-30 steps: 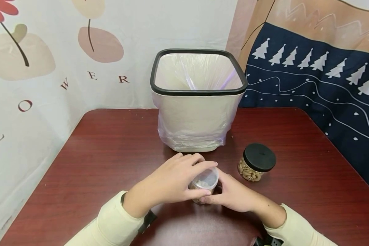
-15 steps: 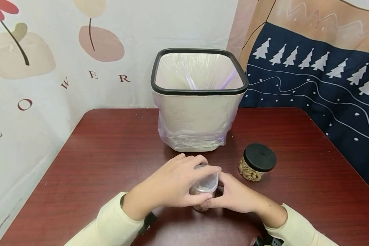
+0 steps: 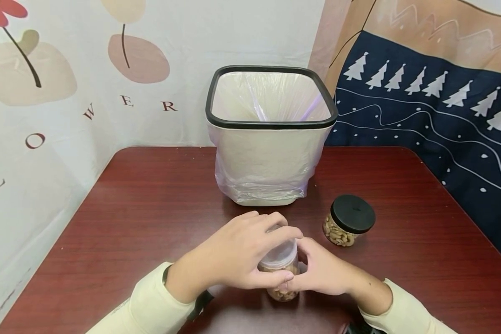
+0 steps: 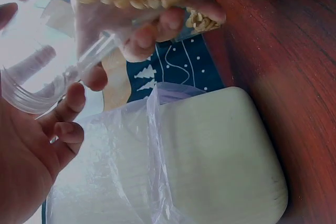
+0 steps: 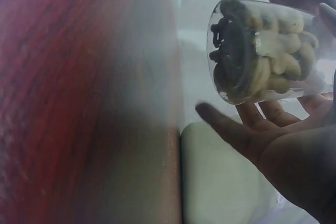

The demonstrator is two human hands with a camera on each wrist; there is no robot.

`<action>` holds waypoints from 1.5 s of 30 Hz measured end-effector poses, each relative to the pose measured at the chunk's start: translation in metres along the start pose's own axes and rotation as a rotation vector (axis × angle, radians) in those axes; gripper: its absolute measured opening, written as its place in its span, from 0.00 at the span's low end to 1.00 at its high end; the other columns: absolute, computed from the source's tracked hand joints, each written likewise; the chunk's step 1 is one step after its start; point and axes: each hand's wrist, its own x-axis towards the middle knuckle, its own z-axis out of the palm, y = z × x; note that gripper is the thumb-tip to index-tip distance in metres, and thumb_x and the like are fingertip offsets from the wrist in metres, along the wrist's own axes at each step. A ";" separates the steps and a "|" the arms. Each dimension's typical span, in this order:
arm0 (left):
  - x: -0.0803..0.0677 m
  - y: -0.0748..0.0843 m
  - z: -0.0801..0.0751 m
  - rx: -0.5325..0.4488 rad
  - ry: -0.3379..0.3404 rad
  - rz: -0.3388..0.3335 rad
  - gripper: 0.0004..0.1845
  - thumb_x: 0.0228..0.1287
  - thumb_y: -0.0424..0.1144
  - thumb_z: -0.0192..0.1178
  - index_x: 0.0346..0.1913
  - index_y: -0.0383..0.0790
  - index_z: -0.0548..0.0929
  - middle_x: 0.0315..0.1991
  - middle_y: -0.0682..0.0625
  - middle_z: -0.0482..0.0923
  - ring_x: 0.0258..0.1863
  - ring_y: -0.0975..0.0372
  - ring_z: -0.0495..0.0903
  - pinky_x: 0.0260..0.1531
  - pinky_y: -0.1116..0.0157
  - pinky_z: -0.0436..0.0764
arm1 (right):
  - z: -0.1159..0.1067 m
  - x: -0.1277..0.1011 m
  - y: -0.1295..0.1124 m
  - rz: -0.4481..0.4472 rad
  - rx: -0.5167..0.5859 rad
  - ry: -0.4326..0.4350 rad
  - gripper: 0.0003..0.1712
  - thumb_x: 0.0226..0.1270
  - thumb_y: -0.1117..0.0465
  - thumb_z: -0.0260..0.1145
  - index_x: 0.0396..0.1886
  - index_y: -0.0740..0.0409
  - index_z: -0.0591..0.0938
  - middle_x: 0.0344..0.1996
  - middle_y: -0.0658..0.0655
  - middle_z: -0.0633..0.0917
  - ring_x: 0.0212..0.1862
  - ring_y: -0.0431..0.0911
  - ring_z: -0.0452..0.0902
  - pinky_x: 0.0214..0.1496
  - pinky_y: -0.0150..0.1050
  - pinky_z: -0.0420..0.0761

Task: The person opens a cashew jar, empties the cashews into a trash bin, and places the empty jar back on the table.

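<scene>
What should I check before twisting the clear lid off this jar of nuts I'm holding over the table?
1. Left hand grips the clear lid from above: ok.
2. Right hand holds the jar body: ok.
3. Jar upright, so nuts stay in: ok, roughly upright in the head view.
4. Lid already loosened: cannot tell.
5. Black-lidded jar apart from both hands: ok.
6. Lined bin behind, clear of elbows: ok.

A clear jar (image 3: pixel 280 273) of nuts is gripped by the left hand (image 3: pixel 238 253) and right hand (image 3: pixel 320 269). A lined bin (image 3: pixel 269 139) is seen farther back.
</scene>
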 end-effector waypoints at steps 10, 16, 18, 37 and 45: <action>0.003 -0.005 0.002 0.007 0.098 0.053 0.25 0.57 0.58 0.66 0.52 0.47 0.79 0.39 0.56 0.74 0.27 0.67 0.71 0.33 0.71 0.76 | 0.002 0.000 0.000 -0.033 0.026 -0.009 0.28 0.59 0.63 0.70 0.59 0.59 0.73 0.48 0.54 0.84 0.49 0.37 0.81 0.55 0.36 0.79; 0.003 -0.006 0.004 0.025 0.145 0.084 0.26 0.55 0.58 0.67 0.51 0.46 0.79 0.39 0.55 0.74 0.26 0.67 0.70 0.33 0.72 0.76 | 0.005 0.005 -0.002 -0.048 0.273 -0.121 0.29 0.58 0.70 0.71 0.58 0.63 0.70 0.39 0.56 0.83 0.34 0.36 0.80 0.34 0.37 0.84; 0.003 -0.006 0.004 0.025 0.144 0.082 0.26 0.55 0.58 0.67 0.51 0.46 0.79 0.40 0.55 0.74 0.26 0.67 0.71 0.33 0.71 0.76 | 0.006 0.006 -0.003 -0.056 0.292 -0.130 0.28 0.58 0.70 0.71 0.57 0.63 0.70 0.37 0.55 0.82 0.32 0.36 0.79 0.31 0.37 0.83; 0.003 -0.006 0.006 0.003 0.115 0.028 0.23 0.59 0.54 0.65 0.53 0.47 0.79 0.40 0.56 0.73 0.27 0.67 0.71 0.33 0.71 0.76 | 0.007 0.002 -0.001 -0.025 0.020 0.035 0.32 0.57 0.61 0.74 0.61 0.53 0.72 0.49 0.51 0.84 0.48 0.39 0.83 0.55 0.36 0.80; 0.002 -0.008 0.008 0.013 0.102 -0.008 0.22 0.59 0.55 0.64 0.54 0.49 0.79 0.39 0.56 0.73 0.26 0.67 0.71 0.33 0.71 0.76 | 0.010 0.003 -0.001 0.027 -0.073 0.104 0.31 0.56 0.56 0.76 0.58 0.50 0.73 0.46 0.47 0.85 0.45 0.37 0.83 0.53 0.34 0.80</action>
